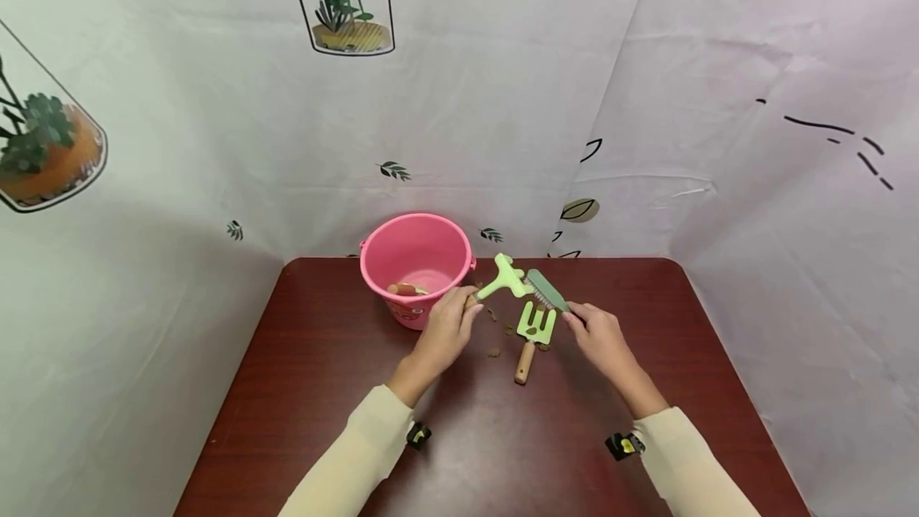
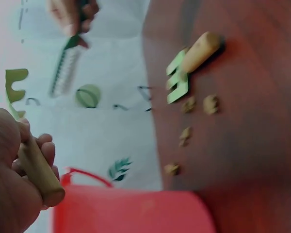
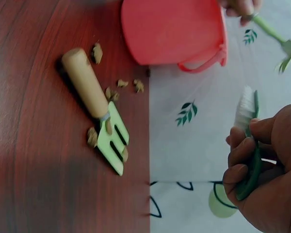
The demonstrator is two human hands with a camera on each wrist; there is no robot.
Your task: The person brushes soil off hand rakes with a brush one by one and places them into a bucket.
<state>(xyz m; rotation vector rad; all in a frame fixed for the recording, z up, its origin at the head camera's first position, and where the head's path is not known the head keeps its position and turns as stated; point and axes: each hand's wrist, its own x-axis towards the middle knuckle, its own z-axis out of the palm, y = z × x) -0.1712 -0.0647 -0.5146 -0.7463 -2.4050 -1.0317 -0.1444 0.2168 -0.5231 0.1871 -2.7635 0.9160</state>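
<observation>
My left hand (image 1: 447, 327) grips the wooden handle of a small light-green garden rake (image 1: 506, 278), held up off the table beside the bucket. In the left wrist view its pronged head (image 2: 14, 92) points away from the fingers. A green brush (image 1: 547, 290) with pale bristles is in my right hand (image 1: 600, 338), its bristles facing the rake's prongs; whether they touch I cannot tell. Below both hands, a light-green hand fork (image 1: 537, 325) with a wooden handle lies on the table, brown crumbs on and around it.
A pink bucket (image 1: 388, 250) stands at the table's back edge, a wooden-handled tool (image 1: 406, 290) inside. Several brown clumps (image 3: 138, 86) are scattered on the dark red table (image 1: 323, 389) near the fork. A pale printed cloth (image 1: 502, 102) hangs behind and at the sides.
</observation>
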